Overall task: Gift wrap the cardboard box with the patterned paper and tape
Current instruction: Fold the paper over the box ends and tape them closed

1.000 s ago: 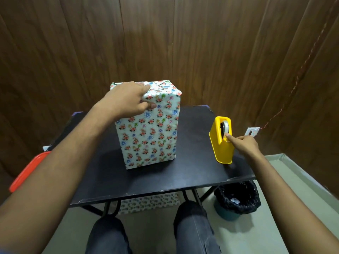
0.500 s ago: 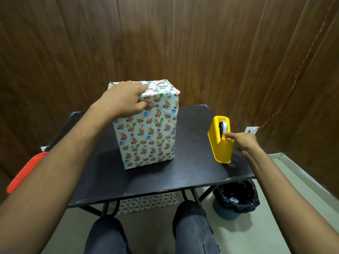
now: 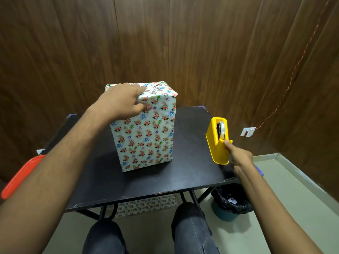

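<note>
**Holding the top fold while drawing tape from the dispenser**

We are seated at a black worktop. The cardboard box, already covered in flowered patterned paper, stands upright under our left hand. That hand grasps the box's top near corner: fingers lie over the folded flaps on top, and the thumb presses the front face just below the edge.

Well to the right of that hand, a yellow tape dispenser stands upright near the worktop's right edge. Our right hand is at its near side, fingers curled, with thumb and fingertip meeting at the cutter where the clear tape leaves the roll. It appears to be pinching the tape end, though the strip itself is too thin to see.

To do this step well, we judge that the left hand should keep firm downward pressure so the flaps cannot spring open. The right hand should draw the tape out smoothly, then tear it against the cutter. The light dispenser may tip or slide.
</note>
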